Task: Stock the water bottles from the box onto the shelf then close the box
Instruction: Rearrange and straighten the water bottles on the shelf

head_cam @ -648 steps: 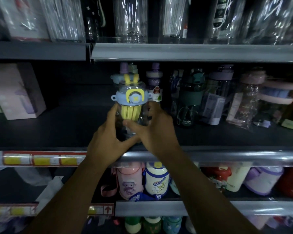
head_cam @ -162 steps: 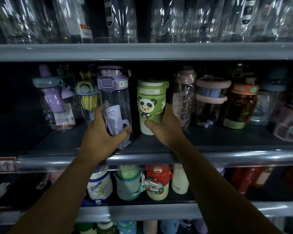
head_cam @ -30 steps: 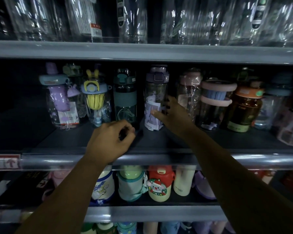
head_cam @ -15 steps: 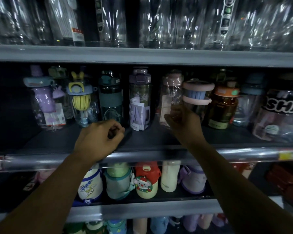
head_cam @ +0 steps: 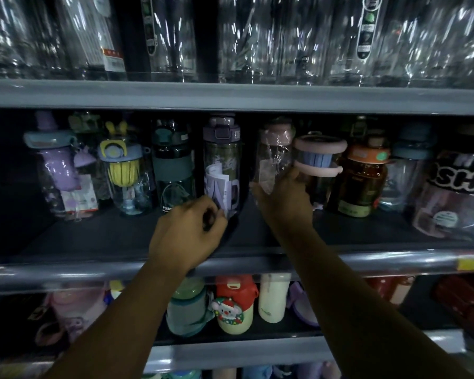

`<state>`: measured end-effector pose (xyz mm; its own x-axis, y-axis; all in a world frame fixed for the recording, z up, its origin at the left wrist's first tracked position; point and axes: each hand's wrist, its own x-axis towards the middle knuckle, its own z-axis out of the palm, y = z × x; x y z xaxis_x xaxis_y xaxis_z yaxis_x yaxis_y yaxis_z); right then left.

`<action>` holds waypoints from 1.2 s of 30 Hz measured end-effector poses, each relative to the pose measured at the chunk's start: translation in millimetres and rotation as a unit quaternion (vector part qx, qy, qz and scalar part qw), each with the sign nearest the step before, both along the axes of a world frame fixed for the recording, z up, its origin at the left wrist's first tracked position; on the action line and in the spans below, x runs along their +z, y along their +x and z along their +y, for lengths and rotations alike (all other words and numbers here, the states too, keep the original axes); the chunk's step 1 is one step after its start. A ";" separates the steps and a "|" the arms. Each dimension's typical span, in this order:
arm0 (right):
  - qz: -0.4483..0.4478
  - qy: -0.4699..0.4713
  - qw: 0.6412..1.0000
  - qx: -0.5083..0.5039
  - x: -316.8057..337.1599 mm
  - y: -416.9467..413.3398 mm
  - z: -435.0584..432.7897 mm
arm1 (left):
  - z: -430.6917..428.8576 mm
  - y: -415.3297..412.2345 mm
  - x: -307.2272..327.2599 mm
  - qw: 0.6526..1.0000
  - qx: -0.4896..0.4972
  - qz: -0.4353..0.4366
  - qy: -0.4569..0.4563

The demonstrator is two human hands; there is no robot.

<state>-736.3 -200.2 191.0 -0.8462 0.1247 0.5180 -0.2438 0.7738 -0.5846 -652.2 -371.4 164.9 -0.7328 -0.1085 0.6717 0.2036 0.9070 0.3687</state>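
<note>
Glossy clear plastic bottles [head_cam: 221, 170], matt shelf [head_cam: 121, 236]

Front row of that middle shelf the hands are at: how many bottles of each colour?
Purple: 2, spouted bottle, flip-lid bottle
Yellow: 1, yellow bottle
Dark green: 1, green bottle
Pink: 2, wrapped bottle, ringed cup
Orange lid: 1, amber bottle
Blue lid: 1, clear bottle
Black band: 1, large bottle
Total: 9

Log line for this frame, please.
stage: arranging middle shelf | left hand: curled, empty | right hand: touching plastic-wrapped pink bottle | box: unseen
</note>
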 end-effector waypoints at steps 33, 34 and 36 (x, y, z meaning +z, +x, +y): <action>-0.116 -0.218 0.900 0.359 1.5 63.4 24.8 | -9.1 6.1 -1.3 0.983 -0.118 -0.050 0.135; -0.132 -0.279 0.875 0.372 2.0 62.4 29.4 | -9.6 6.2 -1.7 0.982 -0.122 -0.046 0.136; -0.153 -0.315 0.857 0.377 3.6 58.1 35.7 | -10.9 5.7 -2.4 0.980 -0.132 -0.037 0.143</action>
<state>-678.2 -164.5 194.7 -0.8939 -0.3439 0.2876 -0.2960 -0.0292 -0.9548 -646.6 -382.3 162.5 -0.8060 -0.0840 0.5859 0.3814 0.6833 0.6226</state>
